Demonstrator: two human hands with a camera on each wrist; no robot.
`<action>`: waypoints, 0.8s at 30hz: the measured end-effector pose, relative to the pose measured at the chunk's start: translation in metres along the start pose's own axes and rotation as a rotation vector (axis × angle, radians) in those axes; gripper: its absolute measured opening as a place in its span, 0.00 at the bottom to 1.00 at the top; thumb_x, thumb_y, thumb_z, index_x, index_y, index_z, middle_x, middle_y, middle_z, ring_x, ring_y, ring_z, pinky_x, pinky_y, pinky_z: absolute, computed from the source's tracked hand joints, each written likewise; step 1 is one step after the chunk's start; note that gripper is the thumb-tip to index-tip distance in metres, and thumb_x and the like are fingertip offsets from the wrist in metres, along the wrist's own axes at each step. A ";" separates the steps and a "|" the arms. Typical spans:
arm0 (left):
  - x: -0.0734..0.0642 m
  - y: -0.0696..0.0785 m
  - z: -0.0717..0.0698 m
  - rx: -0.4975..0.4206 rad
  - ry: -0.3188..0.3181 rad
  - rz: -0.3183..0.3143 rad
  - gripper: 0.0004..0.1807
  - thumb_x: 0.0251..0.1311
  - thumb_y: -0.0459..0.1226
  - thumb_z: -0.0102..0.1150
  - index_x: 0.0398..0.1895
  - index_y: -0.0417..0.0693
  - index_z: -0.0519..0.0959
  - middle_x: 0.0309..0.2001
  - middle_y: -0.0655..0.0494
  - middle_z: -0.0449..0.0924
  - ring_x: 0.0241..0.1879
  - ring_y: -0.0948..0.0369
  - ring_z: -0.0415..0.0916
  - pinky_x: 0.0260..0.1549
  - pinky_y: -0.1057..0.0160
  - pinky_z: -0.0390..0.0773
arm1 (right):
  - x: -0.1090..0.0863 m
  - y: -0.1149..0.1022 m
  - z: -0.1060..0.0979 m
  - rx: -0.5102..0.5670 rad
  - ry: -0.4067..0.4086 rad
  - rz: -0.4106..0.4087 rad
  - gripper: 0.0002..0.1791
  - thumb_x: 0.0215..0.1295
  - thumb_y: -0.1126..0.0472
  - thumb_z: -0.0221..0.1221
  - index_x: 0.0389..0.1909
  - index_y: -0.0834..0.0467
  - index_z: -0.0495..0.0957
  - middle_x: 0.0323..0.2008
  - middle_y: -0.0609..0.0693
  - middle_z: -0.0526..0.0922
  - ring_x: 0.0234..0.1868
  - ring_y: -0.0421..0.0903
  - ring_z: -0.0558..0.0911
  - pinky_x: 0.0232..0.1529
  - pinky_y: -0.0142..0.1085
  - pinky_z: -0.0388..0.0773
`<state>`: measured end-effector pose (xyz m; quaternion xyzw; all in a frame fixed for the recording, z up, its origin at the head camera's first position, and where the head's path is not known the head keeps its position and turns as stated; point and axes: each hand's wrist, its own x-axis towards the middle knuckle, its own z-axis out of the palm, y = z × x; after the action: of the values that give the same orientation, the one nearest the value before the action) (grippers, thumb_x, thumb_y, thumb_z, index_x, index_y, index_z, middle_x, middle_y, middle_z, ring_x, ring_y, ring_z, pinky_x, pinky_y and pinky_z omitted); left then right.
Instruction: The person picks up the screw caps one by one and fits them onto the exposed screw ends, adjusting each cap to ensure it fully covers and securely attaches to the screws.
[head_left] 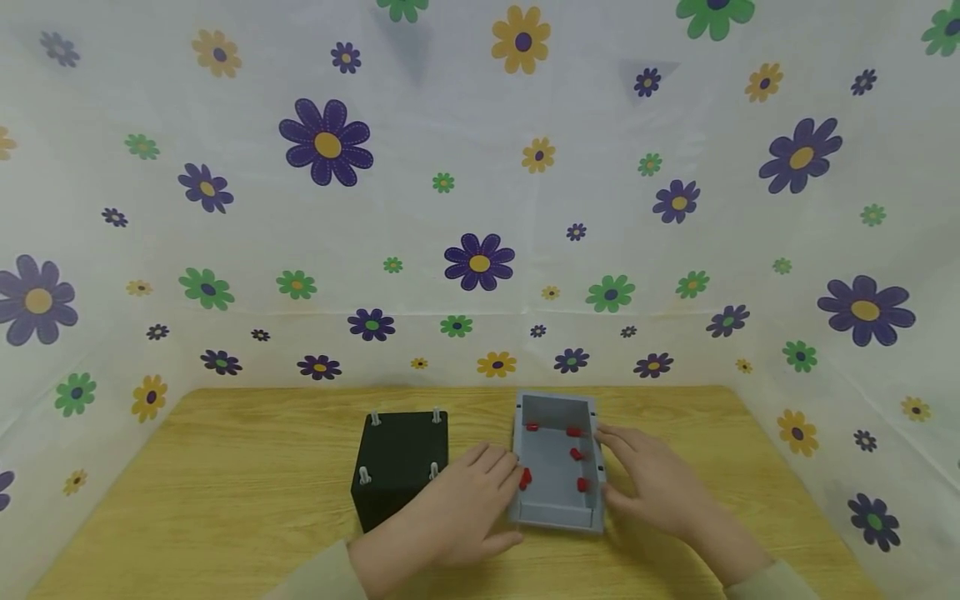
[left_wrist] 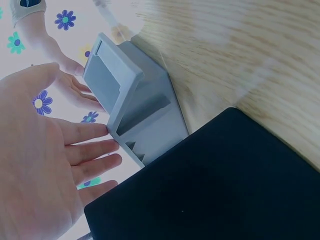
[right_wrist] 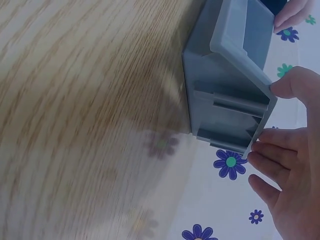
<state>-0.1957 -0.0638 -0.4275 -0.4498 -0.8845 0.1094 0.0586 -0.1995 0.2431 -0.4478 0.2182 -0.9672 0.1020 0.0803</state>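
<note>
A grey open-topped box rests on the table, with several small red pieces inside it. On its left side my left hand touches the rim with its fingertips, the fingers straight. From the right, my right hand has its thumb and extended fingertips against the opposite rim. The right wrist view shows those fingertips along the edge of the grey box, with ridges on its outer wall. Partly behind my left forearm stands a black box with white pegs at its top corners.
The wooden table lies under both boxes. A white flower-printed cloth hangs behind the table and along both sides. The black box stands close beside my left hand, to the left of the grey box.
</note>
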 end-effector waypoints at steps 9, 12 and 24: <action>-0.009 0.000 -0.001 0.021 0.000 0.010 0.42 0.75 0.67 0.45 0.76 0.46 0.72 0.74 0.51 0.73 0.75 0.54 0.69 0.77 0.53 0.68 | 0.005 -0.004 0.003 -0.001 -0.015 -0.014 0.37 0.66 0.50 0.65 0.74 0.58 0.73 0.74 0.55 0.76 0.72 0.59 0.77 0.70 0.59 0.76; -0.012 -0.001 -0.001 0.021 0.005 0.009 0.42 0.75 0.68 0.45 0.76 0.46 0.72 0.74 0.51 0.73 0.74 0.54 0.70 0.77 0.53 0.68 | 0.007 -0.006 0.003 0.007 -0.022 -0.013 0.37 0.66 0.50 0.65 0.74 0.58 0.73 0.74 0.55 0.75 0.72 0.59 0.77 0.71 0.59 0.75; -0.023 0.000 -0.001 0.009 0.024 0.012 0.41 0.75 0.67 0.47 0.74 0.46 0.73 0.73 0.51 0.74 0.73 0.54 0.70 0.77 0.51 0.68 | 0.010 -0.011 0.003 0.013 -0.046 -0.032 0.37 0.66 0.50 0.65 0.75 0.58 0.72 0.75 0.54 0.74 0.74 0.58 0.76 0.72 0.58 0.74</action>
<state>-0.1820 -0.0817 -0.4270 -0.4560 -0.8806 0.1083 0.0704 -0.2043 0.2284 -0.4471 0.2366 -0.9645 0.1018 0.0582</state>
